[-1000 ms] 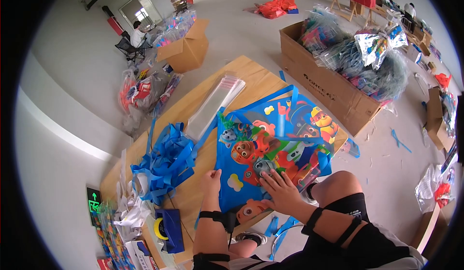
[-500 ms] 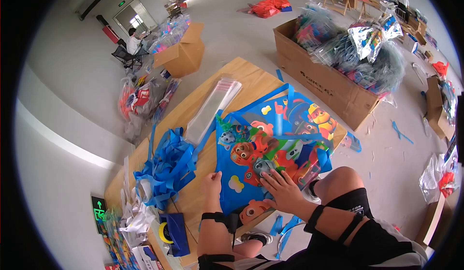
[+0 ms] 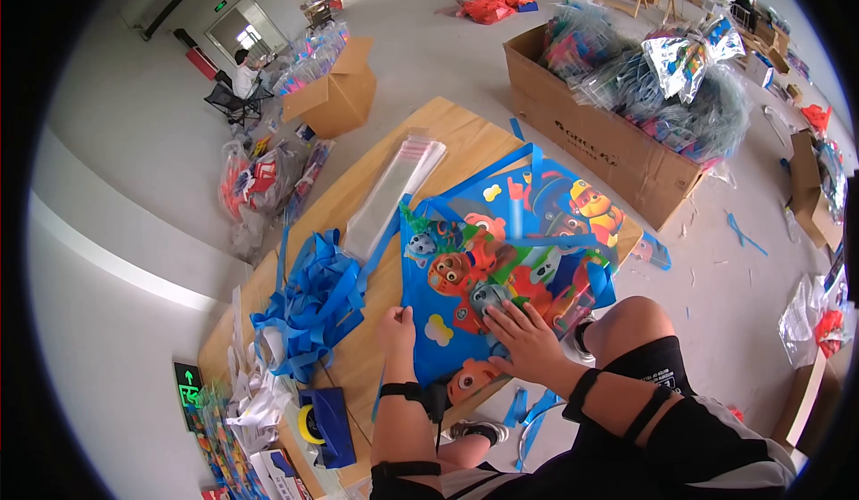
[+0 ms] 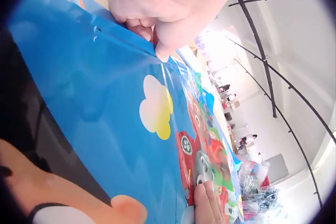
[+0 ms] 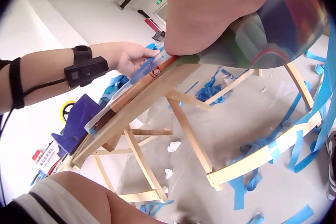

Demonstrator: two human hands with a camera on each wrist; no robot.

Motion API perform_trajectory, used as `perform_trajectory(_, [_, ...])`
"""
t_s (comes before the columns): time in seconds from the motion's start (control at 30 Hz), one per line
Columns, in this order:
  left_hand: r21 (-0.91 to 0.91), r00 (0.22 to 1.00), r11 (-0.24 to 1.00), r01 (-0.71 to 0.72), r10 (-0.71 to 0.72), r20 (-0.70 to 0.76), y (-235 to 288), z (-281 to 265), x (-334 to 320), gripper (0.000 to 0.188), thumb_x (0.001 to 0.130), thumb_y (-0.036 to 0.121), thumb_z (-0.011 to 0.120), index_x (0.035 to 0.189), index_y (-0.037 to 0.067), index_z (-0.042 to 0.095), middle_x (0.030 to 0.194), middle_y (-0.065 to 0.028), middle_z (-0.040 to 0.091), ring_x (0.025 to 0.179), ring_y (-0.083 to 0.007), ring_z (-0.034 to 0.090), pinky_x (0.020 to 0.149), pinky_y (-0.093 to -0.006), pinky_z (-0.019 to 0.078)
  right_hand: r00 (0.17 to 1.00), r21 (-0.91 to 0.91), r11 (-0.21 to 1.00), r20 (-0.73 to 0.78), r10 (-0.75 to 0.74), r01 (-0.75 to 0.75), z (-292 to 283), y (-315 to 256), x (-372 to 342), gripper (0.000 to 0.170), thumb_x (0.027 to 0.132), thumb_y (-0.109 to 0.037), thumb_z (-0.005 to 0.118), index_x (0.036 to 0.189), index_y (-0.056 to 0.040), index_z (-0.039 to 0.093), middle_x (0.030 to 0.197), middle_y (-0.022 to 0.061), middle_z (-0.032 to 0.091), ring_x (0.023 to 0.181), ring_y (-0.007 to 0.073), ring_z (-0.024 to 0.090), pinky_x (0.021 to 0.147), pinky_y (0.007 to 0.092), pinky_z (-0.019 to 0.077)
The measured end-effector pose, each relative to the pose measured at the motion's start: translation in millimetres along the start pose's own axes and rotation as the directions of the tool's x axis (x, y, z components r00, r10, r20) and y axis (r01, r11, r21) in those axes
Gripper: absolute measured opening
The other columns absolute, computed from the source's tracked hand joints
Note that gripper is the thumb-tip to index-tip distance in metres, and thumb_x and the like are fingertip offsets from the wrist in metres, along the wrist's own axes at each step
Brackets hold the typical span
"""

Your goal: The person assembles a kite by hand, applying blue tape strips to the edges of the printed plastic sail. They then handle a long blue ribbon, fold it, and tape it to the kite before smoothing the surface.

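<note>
A blue bag printed with cartoon puppies lies flat on the wooden table, its blue handle strap looped at the top. The left hand pinches the bag's left edge; the left wrist view shows that hand's thumb and curled fingers on the edge. Spread flat, the right hand rests on the lower middle of the printed front. Seen from the right wrist, the right hand covers part of the print, and the left hand is at the far edge.
Blue straps are heaped left of the bag, beside clear plastic sleeves. A blue tape dispenser stands at the table's near left. Behind the table are a large carton of wrapped goods and a smaller carton.
The head view has shifted slightly. Both hands keep nearly the same places on the bag, the left pinching its edge and the right lying flat.
</note>
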State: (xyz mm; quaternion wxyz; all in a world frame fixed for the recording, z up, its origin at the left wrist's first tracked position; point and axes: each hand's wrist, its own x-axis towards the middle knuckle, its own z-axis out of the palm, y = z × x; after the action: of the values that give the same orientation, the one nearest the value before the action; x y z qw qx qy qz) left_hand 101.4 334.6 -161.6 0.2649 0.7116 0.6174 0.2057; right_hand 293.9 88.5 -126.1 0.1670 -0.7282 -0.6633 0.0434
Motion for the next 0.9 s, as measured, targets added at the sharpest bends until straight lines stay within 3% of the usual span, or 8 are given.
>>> perform_trajectory(0.1, [0.265, 0.996, 0.96, -0.085, 0.084, 0.014, 28, -12, -10, 0.031, 0.093, 0.034, 0.067, 0.104, 0.005, 0.066, 0.098, -0.0126, 0.073, 0.091, -0.0328, 0.069, 0.079, -0.0466, 0.0524, 1.0, -0.002, 1.0, 0.004, 0.003, -0.003, -1, 0, 1, 0.078, 0.093, -0.055, 0.057, 0.156, -0.0137, 0.037, 0.163, 0.0055, 0.034, 0.152, 0.0275, 0.027, 0.124, 0.0497, 0.017])
perform_trajectory(0.17, [0.452, 0.998, 0.89, -0.064, 0.067, 0.009, 41, -17, -15, 0.029, 0.093, 0.027, 0.065, 0.112, 0.006, 0.06, 0.121, -0.0147, 0.067, 0.106, -0.0349, 0.065, 0.086, -0.0505, 0.0492, 1.0, -0.002, 1.0, 0.01, 0.005, -0.005, 0, 0, 1, 0.078, 0.093, -0.055, 0.056, 0.156, -0.0139, 0.037, 0.163, 0.0055, 0.034, 0.152, 0.0275, 0.027, 0.124, 0.0499, 0.0169])
perform_trajectory(0.2, [0.449, 0.998, 0.891, -0.062, 0.066, 0.007, 46, -19, -22, 0.029, 0.093, 0.027, 0.065, 0.112, 0.006, 0.06, 0.121, -0.0147, 0.067, 0.106, -0.0349, 0.065, 0.086, -0.0505, 0.0492, 1.0, -0.005, 1.0, 0.008, 0.006, -0.006, 1, 0, 0, 0.078, 0.093, -0.056, 0.056, 0.156, -0.0142, 0.037, 0.162, 0.0053, 0.034, 0.152, 0.0274, 0.027, 0.124, 0.0499, 0.0169])
perform_trajectory(0.27, [0.427, 0.953, 0.866, -0.259, 0.302, -0.035, 59, -23, -38, 0.034, 0.093, 0.021, 0.064, 0.121, 0.003, 0.057, 0.138, -0.019, 0.056, 0.121, -0.0391, 0.057, 0.096, -0.0527, 0.0452, 1.0, -0.006, 1.0, 0.005, 0.005, -0.005, 2, 0, 1, 0.078, 0.093, -0.056, 0.056, 0.156, -0.0145, 0.037, 0.162, 0.0051, 0.034, 0.152, 0.0272, 0.027, 0.124, 0.05, 0.0169])
perform_trajectory(0.33, [0.318, 0.815, 0.78, -0.539, 0.578, -0.039, 50, -4, -66, 0.045, 0.093, 0.014, 0.062, 0.135, 0.002, 0.052, 0.146, -0.0239, 0.049, 0.129, -0.0433, 0.051, 0.104, -0.0521, 0.044, 1.0, -0.027, 1.0, 0.003, 0.007, -0.007, 3, 0, 1, 0.078, 0.092, -0.057, 0.056, 0.155, -0.015, 0.039, 0.162, 0.0046, 0.034, 0.152, 0.0266, 0.027, 0.124, 0.0498, 0.0169])
perform_trajectory(0.4, [0.263, 0.788, 0.749, -0.609, 0.609, 0.092, 67, -1, -119, 0.053, 0.096, 0.016, 0.059, 0.144, 0.0, 0.046, 0.15, -0.0261, 0.044, 0.138, -0.0456, 0.043, 0.113, -0.0535, 0.0364, 1.0, -0.029, 1.0, -0.008, 0.005, -0.005, 5, 1, 2, 0.078, 0.091, -0.056, 0.057, 0.155, -0.0148, 0.039, 0.162, 0.0044, 0.035, 0.152, 0.0268, 0.027, 0.124, 0.0499, 0.017])
perform_trajectory(0.57, [0.266, 0.813, 0.77, -0.58, 0.567, 0.132, 53, 20, -190, 0.056, 0.099, 0.024, 0.054, 0.147, -0.002, 0.044, 0.155, -0.0265, 0.039, 0.144, -0.0449, 0.037, 0.117, -0.055, 0.0302, 1.0, -0.064, 0.998, -0.026, -0.01, 0.009, 6, 1, 0, 0.077, 0.09, -0.053, 0.058, 0.153, -0.0134, 0.042, 0.162, 0.0052, 0.036, 0.151, 0.0275, 0.029, 0.124, 0.0496, 0.0171])
perform_trajectory(0.9, [0.443, 0.892, 0.798, -0.409, 0.451, 0.011, 19, 7, -204, 0.063, 0.101, 0.034, 0.049, 0.151, -0.004, 0.038, 0.16, -0.0217, 0.034, 0.148, -0.0427, 0.03, 0.121, -0.0548, 0.0222, 0.999, -0.06, 0.998, -0.041, -0.031, 0.028, 5, -3, 1, 0.074, 0.094, -0.056, 0.054, 0.154, -0.0133, 0.041, 0.163, 0.0045, 0.033, 0.152, 0.0266, 0.027, 0.124, 0.0487, 0.0163])
